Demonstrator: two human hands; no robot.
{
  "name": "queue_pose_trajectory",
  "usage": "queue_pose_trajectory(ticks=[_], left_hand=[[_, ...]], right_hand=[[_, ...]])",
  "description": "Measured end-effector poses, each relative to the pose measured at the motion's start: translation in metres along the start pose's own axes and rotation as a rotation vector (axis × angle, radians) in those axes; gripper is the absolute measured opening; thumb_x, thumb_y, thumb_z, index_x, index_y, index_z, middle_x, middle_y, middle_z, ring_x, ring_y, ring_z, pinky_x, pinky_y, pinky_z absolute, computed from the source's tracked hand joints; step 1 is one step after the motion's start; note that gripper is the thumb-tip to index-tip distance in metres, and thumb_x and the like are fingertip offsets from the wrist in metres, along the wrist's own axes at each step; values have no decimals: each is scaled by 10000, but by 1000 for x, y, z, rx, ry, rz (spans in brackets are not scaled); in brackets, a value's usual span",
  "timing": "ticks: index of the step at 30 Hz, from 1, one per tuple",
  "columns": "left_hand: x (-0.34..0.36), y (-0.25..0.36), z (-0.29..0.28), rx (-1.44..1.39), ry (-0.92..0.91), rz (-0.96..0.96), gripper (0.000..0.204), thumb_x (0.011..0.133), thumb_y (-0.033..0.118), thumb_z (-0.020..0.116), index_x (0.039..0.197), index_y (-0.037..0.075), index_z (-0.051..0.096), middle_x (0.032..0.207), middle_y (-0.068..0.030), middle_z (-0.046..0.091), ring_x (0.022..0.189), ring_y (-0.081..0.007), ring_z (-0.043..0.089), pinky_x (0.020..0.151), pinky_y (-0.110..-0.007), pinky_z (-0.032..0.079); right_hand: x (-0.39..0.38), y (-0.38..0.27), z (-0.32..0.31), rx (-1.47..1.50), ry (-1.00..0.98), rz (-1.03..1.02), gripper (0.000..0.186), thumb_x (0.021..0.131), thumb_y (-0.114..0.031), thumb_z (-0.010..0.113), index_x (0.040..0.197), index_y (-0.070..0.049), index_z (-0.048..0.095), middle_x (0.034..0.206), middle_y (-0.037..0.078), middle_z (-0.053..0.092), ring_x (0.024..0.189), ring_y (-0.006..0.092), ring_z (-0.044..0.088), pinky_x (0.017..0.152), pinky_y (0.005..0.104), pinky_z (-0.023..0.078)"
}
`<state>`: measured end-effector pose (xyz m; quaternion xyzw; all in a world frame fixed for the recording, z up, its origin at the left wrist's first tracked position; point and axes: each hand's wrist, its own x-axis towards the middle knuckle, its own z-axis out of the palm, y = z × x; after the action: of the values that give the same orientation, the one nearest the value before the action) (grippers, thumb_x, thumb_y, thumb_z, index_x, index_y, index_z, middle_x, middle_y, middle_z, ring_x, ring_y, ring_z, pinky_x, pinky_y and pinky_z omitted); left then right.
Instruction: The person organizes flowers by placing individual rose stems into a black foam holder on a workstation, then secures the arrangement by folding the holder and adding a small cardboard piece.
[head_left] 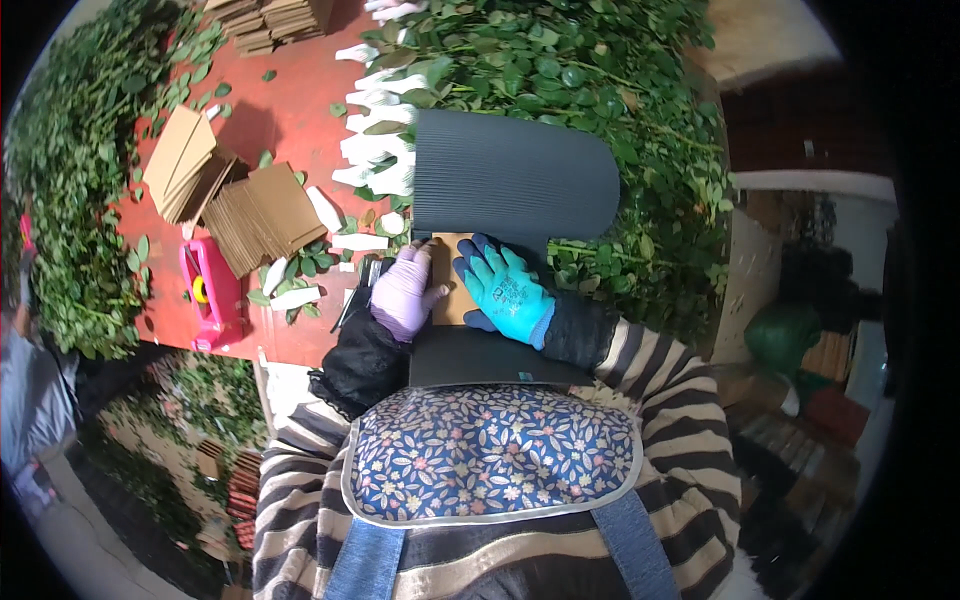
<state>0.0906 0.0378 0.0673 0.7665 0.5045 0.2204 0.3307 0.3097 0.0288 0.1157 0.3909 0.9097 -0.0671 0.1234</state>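
Note:
A flat piece of brown cardboard (pixel 453 285) lies in front of me on a dark surface, between my two hands. My left hand (pixel 403 296), in a lilac glove, rests on its left edge with the fingers stretched forward and the thumb apart. My right hand (pixel 508 293), in a teal glove with dark blue fingertips, lies flat over the right side of the cardboard, fingers extended. Just beyond both hands is a black ribbed board (pixel 510 172) with a rounded right end. A smooth dark panel (pixel 480 357) sits nearer to me.
A pink tape dispenser (pixel 210 292) stands on the red table (pixel 290 110) at left. Cardboard stacks (pixel 263 217) lie behind it. Several white narrow-necked pieces (pixel 378 150) line the edge of leafy green stems (pixel 590 80). More foliage (pixel 75 190) covers the far left.

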Motion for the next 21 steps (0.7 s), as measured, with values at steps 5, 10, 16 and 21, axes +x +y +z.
queue_pose_trajectory(ticks=[5,10,16,21], left_hand=[[8,6,4,69,-56,117,711,755,195,803,1369,11,495,1404,-249,475,1203,-420,547,987,-425,495],[19,11,-2,249,-304,20,654,805,222,725,1371,10,474,1436,-202,487,904,-345,689,731,-427,571],[25,21,1,486,-387,47,720,862,280,690,1480,58,395,1282,-172,543,787,-331,694,642,-426,557],[23,34,-13,414,-472,-12,756,868,320,689,1508,73,370,1341,-204,487,842,-346,683,709,-449,562]], right_hand=[[0,5,7,62,66,8,766,861,-523,643,1395,9,508,1500,210,434,1389,400,389,1091,512,335],[-6,20,0,89,97,-79,725,878,-455,628,1418,10,491,1485,197,452,1388,380,405,1083,482,351],[-45,81,-45,704,-1,5,352,898,-307,655,1170,-86,694,1075,146,698,987,348,668,868,424,526],[-99,168,-95,643,212,452,213,880,-184,683,1054,-67,718,884,149,715,801,349,685,721,405,553]])
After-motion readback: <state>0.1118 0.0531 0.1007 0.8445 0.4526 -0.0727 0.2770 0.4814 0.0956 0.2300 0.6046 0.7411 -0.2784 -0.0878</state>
